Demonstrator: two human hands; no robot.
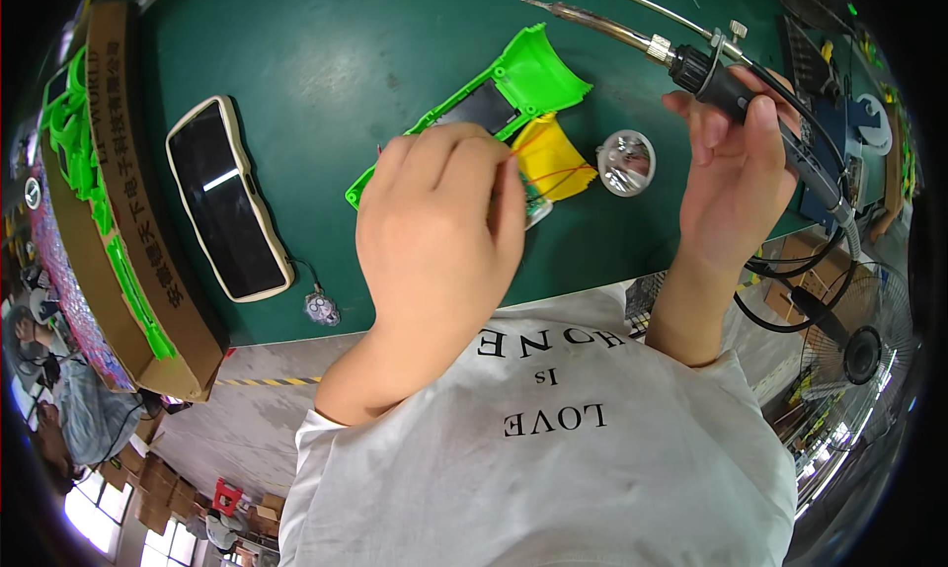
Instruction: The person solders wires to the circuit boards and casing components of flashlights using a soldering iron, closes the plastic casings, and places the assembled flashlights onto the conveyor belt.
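My right hand (736, 172) grips a soldering iron (691, 71) by its black handle. A thin metal feed tube (632, 9) runs along the iron, whose tip points left over the table. My left hand (434, 221) curls over a bright green plastic housing (541, 73), its fingertips hidden beneath the knuckles. Beside the left thumb, a small circuit board (536, 209) shows in part. Thin red wires cross a yellow piece (555, 159) next to the housing. A clear round lamp reflector (626, 163) lies between my hands.
A phone in a cream case (229, 200) lies on the green table (316, 63), with a small charm (321, 308) attached. An open cardboard box (158, 202) with green plastic parts (74, 152) stands at the left. Black cable (790, 325) loops at the right, near a fan (862, 355).
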